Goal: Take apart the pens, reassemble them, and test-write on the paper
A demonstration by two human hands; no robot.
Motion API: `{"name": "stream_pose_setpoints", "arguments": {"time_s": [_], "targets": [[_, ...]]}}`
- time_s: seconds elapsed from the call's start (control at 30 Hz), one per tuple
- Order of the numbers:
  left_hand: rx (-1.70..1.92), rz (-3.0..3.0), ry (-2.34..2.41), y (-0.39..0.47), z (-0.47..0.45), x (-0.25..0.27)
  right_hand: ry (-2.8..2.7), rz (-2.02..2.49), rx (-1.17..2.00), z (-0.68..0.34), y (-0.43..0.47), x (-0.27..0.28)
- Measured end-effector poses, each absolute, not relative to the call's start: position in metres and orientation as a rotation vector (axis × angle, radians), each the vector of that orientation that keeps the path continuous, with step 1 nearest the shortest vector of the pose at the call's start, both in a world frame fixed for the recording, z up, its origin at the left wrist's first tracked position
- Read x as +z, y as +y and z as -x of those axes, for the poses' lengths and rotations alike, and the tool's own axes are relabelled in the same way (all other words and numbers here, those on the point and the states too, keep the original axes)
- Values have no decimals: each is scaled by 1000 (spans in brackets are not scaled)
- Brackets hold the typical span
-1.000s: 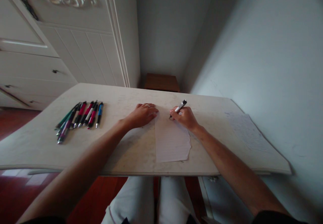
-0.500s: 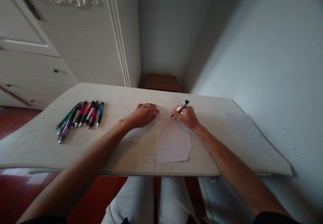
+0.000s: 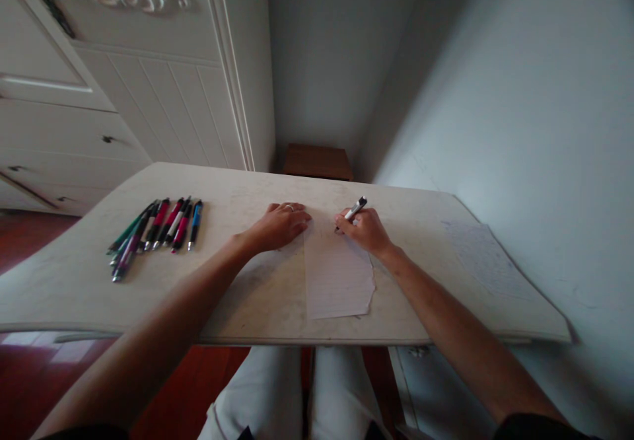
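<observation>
A lined sheet of paper with a torn right edge lies on the pale table in front of me. My right hand grips a white pen with a black end, its tip down at the upper part of the sheet. Any marks under the tip are too faint to read. My left hand, with a ring on one finger, rests flat with fingers stretched out, the fingertips touching the sheet's upper left edge.
Several pens in red, green, purple and white lie at the table's left, a blue pen beside them. Another paper covered in writing is at the right. A white cabinet stands behind left, a brown wooden piece beyond the far edge.
The pen in my right hand has tilted slightly and its tip has shifted a little on the paper. My left hand stays in place. The view has moved very slightly.
</observation>
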State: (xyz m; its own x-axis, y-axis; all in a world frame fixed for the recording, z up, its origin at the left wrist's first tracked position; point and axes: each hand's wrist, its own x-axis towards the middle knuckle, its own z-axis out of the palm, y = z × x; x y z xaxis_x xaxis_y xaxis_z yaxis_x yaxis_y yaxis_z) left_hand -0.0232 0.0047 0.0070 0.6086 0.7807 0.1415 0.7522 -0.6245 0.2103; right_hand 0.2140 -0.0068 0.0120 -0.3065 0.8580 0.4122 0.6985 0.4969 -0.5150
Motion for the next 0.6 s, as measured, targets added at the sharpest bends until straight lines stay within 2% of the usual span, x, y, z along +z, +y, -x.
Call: {"name": "stream_pose_setpoints", "arguments": {"time_s": [0.6], "targets": [[337,-2696,1277,5,24,7,-2037,1344,378,-219,-8,20]]}}
